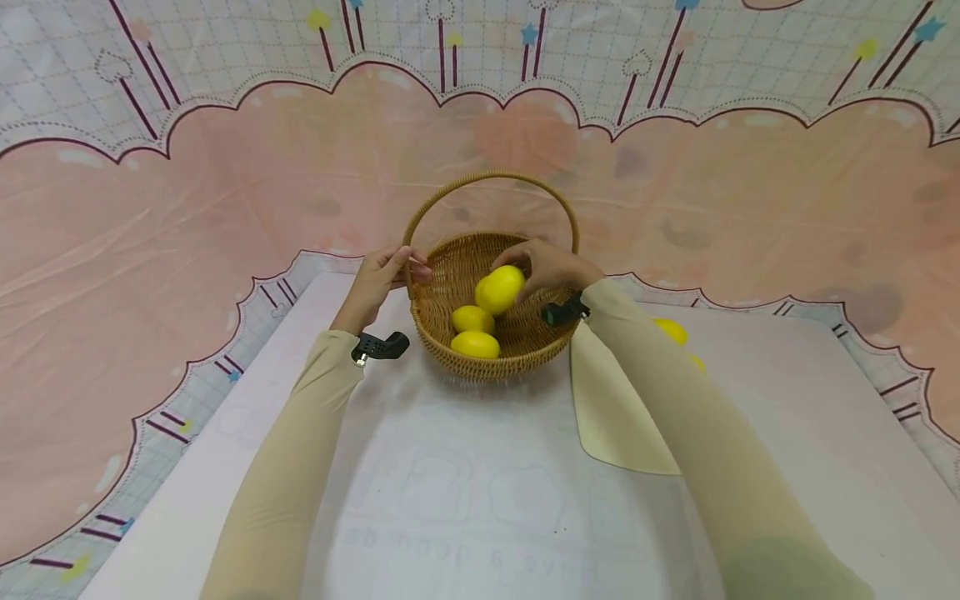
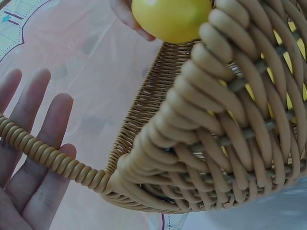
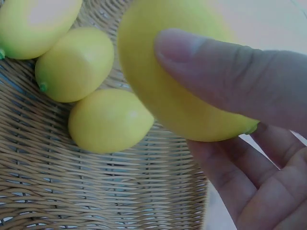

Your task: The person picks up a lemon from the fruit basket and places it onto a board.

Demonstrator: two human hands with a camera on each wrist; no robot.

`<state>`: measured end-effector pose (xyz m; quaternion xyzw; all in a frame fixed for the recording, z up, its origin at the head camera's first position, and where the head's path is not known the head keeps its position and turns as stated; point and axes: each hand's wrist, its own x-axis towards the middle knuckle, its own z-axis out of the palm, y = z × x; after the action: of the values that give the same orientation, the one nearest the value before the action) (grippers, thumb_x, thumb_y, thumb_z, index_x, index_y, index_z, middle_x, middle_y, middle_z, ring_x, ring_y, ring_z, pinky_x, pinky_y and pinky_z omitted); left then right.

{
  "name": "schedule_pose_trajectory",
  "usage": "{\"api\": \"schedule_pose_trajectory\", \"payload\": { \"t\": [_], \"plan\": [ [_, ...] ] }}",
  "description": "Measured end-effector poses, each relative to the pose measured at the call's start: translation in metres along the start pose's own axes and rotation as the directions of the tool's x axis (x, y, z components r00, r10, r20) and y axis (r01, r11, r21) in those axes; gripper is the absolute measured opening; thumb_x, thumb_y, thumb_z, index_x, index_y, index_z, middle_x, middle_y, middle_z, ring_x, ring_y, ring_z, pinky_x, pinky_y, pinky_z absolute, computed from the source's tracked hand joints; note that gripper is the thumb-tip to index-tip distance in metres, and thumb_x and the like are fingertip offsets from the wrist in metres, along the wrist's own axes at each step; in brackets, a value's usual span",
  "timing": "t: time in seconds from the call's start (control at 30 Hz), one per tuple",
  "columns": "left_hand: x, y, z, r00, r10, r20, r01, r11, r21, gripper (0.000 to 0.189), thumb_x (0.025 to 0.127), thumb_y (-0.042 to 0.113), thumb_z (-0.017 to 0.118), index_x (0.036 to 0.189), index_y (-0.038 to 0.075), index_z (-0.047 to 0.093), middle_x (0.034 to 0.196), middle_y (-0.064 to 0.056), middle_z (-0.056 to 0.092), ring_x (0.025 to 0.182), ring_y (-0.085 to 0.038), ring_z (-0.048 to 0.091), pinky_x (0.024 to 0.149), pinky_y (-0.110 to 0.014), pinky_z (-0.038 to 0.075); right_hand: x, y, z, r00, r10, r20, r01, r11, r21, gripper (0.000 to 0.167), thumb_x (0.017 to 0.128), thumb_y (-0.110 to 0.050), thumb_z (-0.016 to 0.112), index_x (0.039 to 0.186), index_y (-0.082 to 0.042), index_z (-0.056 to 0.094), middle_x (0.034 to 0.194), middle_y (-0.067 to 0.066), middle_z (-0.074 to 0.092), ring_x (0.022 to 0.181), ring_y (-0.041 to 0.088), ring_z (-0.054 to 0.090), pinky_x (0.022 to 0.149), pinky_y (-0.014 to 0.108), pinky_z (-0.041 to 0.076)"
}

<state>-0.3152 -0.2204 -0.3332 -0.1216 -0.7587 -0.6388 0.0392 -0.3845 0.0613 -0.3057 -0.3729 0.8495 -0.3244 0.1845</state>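
Note:
A wicker basket (image 1: pixel 491 367) with a tall arched handle stands on the table. Inside it lie three yellow lemons, among them a front lemon (image 1: pixel 475 345) and a middle lemon (image 1: pixel 472 320). Over the basket my right hand (image 1: pixel 551 265) grips another lemon (image 3: pixel 177 81), thumb on one side and fingers underneath. At the basket's left side my left hand (image 1: pixel 382 279) touches the base of the handle (image 2: pixel 53 155). Its fingers (image 2: pixel 55 120) extend fairly straight behind the handle in the left wrist view, where the thumb is out of sight.
To the right, more yellow fruit (image 1: pixel 671 330) shows partly behind my right sleeve (image 1: pixel 675 375). A cream mat (image 1: pixel 618 417) lies beside the basket, partly covered by that arm. A pink patterned cloth (image 1: pixel 262 192) hangs behind the white table (image 1: pixel 450 483).

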Motion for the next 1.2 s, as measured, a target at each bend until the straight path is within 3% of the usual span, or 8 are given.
{"api": "schedule_pose_trajectory", "payload": {
  "t": [0.27, 0.47, 0.73, 1.07, 1.2],
  "plan": [
    [0.000, -0.001, -0.001, 1.000, -0.003, 0.000, 0.003, 1.000, 0.018, 0.040, 0.099, 0.036, 0.040, 0.104, 0.002, 0.060, 0.078, 0.015, 0.068, 0.079, -0.002, 0.067, 0.089, -0.029, 0.053, -0.012, -0.007, -0.002, 0.997, -0.056, -0.059, 0.054, 0.998, -0.034, 0.055, 0.071, 0.001, 0.079, 0.122, -0.005, 0.059, 0.128, 0.012, 0.058, 0.117, 0.026, 0.056, 0.100, 0.040, 0.047],
    [0.001, -0.001, -0.002, 1.000, -0.002, 0.007, 0.002, 1.000, 0.021, 0.041, 0.099, 0.037, 0.040, 0.105, 0.001, 0.060, 0.079, 0.014, 0.068, 0.079, -0.002, 0.068, 0.086, -0.024, 0.054, -0.021, -0.009, -0.002, 0.995, -0.051, -0.080, 0.051, 0.999, -0.005, 0.055, 0.071, 0.002, 0.078, 0.122, -0.004, 0.059, 0.128, 0.012, 0.057, 0.118, 0.027, 0.055, 0.101, 0.040, 0.047],
    [0.000, 0.001, -0.005, 0.999, -0.022, 0.041, 0.023, 1.000, -0.009, 0.035, 0.100, 0.034, 0.039, 0.101, 0.006, 0.061, 0.080, 0.012, 0.069, 0.082, -0.005, 0.068, 0.082, -0.019, 0.052, -0.042, -0.010, -0.001, 0.988, -0.066, -0.137, 0.061, 0.997, -0.045, 0.056, 0.071, 0.000, 0.079, 0.122, -0.005, 0.059, 0.134, 0.013, 0.051, 0.115, 0.029, 0.056, 0.098, 0.040, 0.049],
    [-0.010, 0.020, -0.004, 0.995, -0.031, 0.095, 0.031, 1.000, -0.002, 0.040, 0.102, 0.027, 0.037, 0.109, -0.007, 0.056, 0.083, 0.011, 0.070, 0.085, -0.007, 0.068, 0.092, -0.030, 0.052, -0.065, -0.005, -0.004, 0.981, -0.053, -0.188, 0.051, 0.999, -0.019, 0.060, 0.070, -0.002, 0.081, 0.125, -0.005, 0.057, 0.130, 0.013, 0.056, 0.113, 0.029, 0.058, 0.095, 0.040, 0.051],
    [-0.010, 0.022, -0.005, 0.993, -0.032, 0.116, 0.033, 0.999, 0.000, 0.044, 0.102, 0.027, 0.037, 0.113, -0.013, 0.051, 0.084, 0.011, 0.070, 0.085, -0.006, 0.068, 0.092, -0.029, 0.052, -0.075, -0.002, -0.006, 0.976, -0.054, -0.211, 0.052, 0.999, -0.015, 0.058, 0.071, -0.003, 0.081, 0.124, -0.006, 0.058, 0.129, 0.013, 0.057, 0.115, 0.029, 0.058, 0.098, 0.040, 0.049]
  ]
}}
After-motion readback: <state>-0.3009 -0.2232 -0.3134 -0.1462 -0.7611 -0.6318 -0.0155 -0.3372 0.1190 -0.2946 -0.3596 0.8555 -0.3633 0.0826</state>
